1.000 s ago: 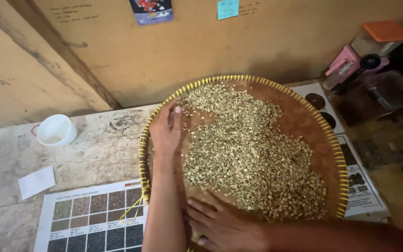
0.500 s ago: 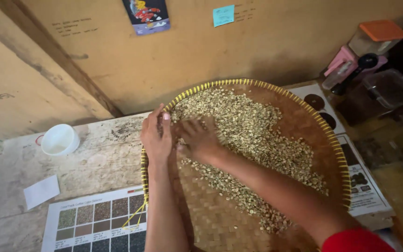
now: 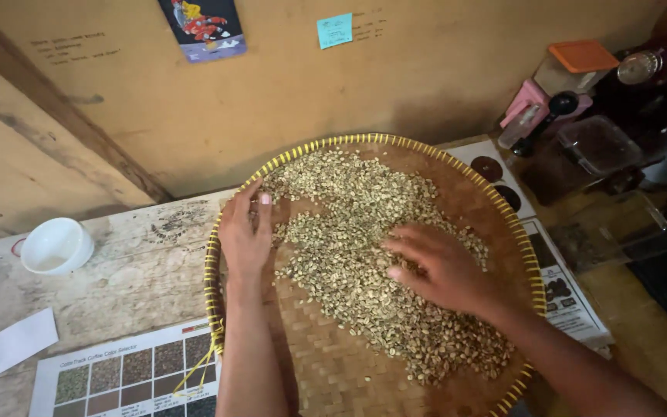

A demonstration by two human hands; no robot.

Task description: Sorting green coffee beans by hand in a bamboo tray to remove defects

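Head view. My fingers lie spread and flat on both sides, gripping nothing: the left hand [image 3: 245, 232] rests palm down at the near-left edge of the bean heap, fingertips pointing to the far rim; the right hand [image 3: 441, 269] lies across the heap's middle, fingers [image 3: 407, 251] splayed toward the left hand. The pale green coffee beans [image 3: 364, 262] sit between and beyond both sets of fingertips, banked to the far and right parts of the round woven tray [image 3: 333, 371], leaving bare weave nearest me. I judge the step to be spreading and sorting the beans by hand; the next move calls for a light raking stroke, fingertips kept low on the weave. Left of the left fingers: a white cup [image 3: 57, 245], a paper slip [image 3: 23, 338], and a colour chart [image 3: 125, 374].
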